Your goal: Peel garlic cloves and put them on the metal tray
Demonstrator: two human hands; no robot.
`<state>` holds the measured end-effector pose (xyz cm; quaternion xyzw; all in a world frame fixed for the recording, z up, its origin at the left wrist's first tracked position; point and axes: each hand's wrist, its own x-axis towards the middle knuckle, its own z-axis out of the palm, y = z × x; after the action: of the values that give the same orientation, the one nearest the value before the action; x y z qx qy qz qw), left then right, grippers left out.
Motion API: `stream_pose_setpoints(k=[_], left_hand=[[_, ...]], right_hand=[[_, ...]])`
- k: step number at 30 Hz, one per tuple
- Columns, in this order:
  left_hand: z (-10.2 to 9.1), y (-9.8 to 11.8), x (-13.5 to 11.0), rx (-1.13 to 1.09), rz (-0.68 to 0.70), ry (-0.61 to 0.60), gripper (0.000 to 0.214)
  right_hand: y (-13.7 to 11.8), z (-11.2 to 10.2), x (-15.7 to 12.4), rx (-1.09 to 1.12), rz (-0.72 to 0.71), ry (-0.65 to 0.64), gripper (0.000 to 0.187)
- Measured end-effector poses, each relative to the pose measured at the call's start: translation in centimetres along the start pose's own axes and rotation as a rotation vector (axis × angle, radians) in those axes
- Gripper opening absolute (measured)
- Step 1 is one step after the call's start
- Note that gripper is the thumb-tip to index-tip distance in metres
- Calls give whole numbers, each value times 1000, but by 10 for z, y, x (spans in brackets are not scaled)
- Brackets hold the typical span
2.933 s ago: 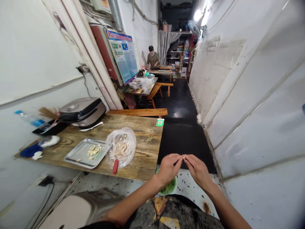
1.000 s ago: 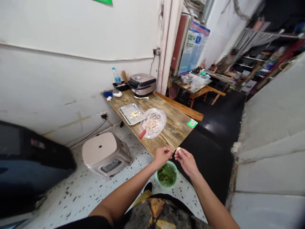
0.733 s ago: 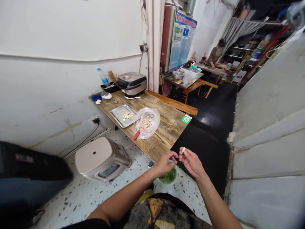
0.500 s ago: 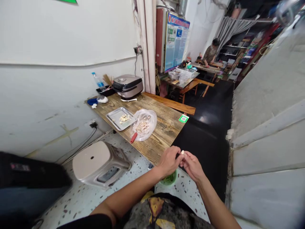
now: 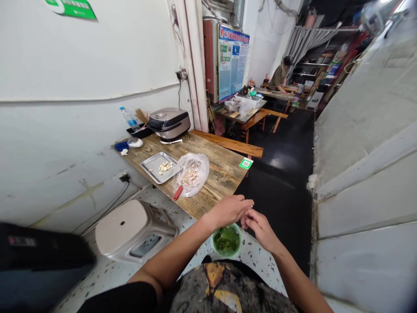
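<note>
My left hand (image 5: 230, 209) reaches to the right with its fingers stretched out, and they lie over the fingertips of my right hand (image 5: 259, 225). The right hand's fingers are curled in, and what they pinch is hidden under the left fingers. Both hands hover just above a green bowl (image 5: 226, 240) of green scraps that stands on the floor by my knees. They are past the near corner of the wooden table (image 5: 221, 174).
On the table lie a metal tray (image 5: 153, 167) with peeled cloves, a plastic bag (image 5: 192, 173) of garlic, a red-handled knife (image 5: 177, 192) and a rice cooker (image 5: 169, 123). A plastic stool (image 5: 130, 229) stands left. A person (image 5: 280, 77) sits far back.
The small pale clove seen between my fingertips half a second ago no longer shows. My left fingers have stretched over the right hand, both hands have sunk toward the bowl, and the view has swung left.
</note>
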<state>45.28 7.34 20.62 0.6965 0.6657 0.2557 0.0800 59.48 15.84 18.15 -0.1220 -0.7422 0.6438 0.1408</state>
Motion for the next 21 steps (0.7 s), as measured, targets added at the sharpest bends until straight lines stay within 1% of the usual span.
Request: stream_pose_setpoints(k=[2,3,5,7,11,14,16,18,19,21], left_hand=[[3,-2,2,-100,13,87,34],[5,-3,2,-156,8,140,34],[7,-2,2,-246,6,203,32],[5,1,2,-301,32,187,30],[-5,9,2,-335,53,112,31],[-11,13,3,-361,60,81,30],[-11,16,3,-433,61,74,30],[-7,19,3,-567,10,115,29],[-5,22,3,-633,-29,160,29],[-2,27,4,-703,-95,287,27]], right_hand=[[-2,0,3,245,96,-12,39],[-3,-1,5,339,152,12,45],[-4,-2,9,413,239,93,53],[-6,-4,12,356,266,161,52],[-9,-7,13,194,244,235,53],[-11,-6,13,95,182,289,51],[-14,-3,13,17,117,341,49],[-18,1,12,-62,46,397,46],[-21,2,12,-100,15,425,45],[-26,7,13,-171,-37,482,43]])
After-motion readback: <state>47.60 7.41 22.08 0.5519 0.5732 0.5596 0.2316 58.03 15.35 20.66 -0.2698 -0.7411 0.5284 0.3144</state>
